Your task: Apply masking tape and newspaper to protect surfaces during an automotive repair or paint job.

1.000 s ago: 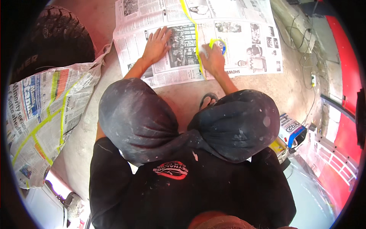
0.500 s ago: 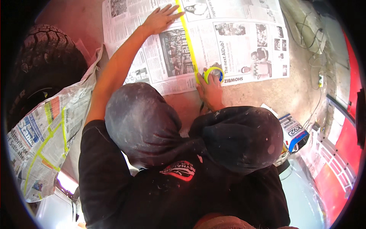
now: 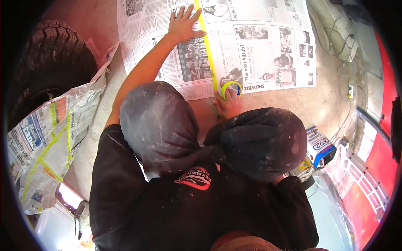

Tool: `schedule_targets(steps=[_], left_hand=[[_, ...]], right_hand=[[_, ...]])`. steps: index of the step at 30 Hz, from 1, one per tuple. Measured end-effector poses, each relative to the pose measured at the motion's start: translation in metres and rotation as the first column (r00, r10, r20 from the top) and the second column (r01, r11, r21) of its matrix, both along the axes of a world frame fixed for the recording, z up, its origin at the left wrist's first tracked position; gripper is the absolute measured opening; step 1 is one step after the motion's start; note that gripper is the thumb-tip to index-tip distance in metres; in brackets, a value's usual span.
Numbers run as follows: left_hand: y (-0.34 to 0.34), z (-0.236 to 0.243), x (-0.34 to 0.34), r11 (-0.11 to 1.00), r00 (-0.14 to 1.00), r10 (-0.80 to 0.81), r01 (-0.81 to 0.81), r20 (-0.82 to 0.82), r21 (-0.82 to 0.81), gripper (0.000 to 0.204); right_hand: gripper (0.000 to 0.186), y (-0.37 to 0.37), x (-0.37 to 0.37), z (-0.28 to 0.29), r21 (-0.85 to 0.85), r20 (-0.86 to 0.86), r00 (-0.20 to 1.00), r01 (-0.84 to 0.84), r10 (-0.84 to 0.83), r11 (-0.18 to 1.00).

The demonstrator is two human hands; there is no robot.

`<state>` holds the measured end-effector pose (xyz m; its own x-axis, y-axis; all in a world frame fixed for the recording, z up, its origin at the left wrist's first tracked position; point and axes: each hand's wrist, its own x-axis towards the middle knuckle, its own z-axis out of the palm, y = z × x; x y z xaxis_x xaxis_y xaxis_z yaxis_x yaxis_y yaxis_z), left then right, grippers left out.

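Observation:
Newspaper sheets (image 3: 268,50) lie spread on the floor in front of my knees. A strip of yellow masking tape (image 3: 209,52) runs across them, from the far edge to the near one. My left hand (image 3: 183,27) presses flat on the paper beside the strip's far part, fingers spread, with fingertips close to the tape. At the near edge, my right hand (image 3: 228,105) is closed on a roll of yellow masking tape (image 3: 226,86), which stands tilted at the strip's near end. Part of the right hand's grip is hidden behind the roll, and its forearm is behind my right knee.
A large tyre (image 3: 54,62) stands at the left. Taped newspaper sheets (image 3: 54,146) hang or lean in front of it. Right of my knee is a blue and white container (image 3: 320,146). Cables (image 3: 335,39) lie on the floor at the far right, near a red surface (image 3: 368,167).
My left hand has shifted slightly nearer and its fingers have spread wider. My right hand and the tape roll have drawn a little toward me, and the roll has turned more edge-on.

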<state>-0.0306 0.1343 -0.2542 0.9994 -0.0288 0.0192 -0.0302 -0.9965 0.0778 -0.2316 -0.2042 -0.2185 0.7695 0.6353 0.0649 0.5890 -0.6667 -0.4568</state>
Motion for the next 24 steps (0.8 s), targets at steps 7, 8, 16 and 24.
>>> schedule_targets(steps=[7,8,16,24], left_hand=[[-0.048,0.020,-0.044,0.999,0.989,-0.031,0.026,-0.143,-0.036,0.140],[-0.057,0.018,-0.065,0.988,0.992,-0.083,0.070,-0.096,-0.136,0.139],[-0.094,0.009,-0.164,0.932,0.950,-0.311,0.307,0.007,-0.194,0.101],[-0.106,0.008,-0.228,0.733,0.784,-0.620,0.584,0.010,-0.349,0.076]], right_hand=[[0.042,-0.001,-0.005,-0.003,0.020,0.026,1.000,0.015,-0.016,1.000],[0.041,-0.001,-0.005,-0.003,0.041,0.027,1.000,0.003,-0.004,0.999],[0.038,0.000,-0.006,0.000,0.009,0.022,1.000,0.015,-0.015,1.000],[0.032,-0.007,-0.001,0.012,0.209,-0.075,0.986,0.163,-0.150,0.964]])
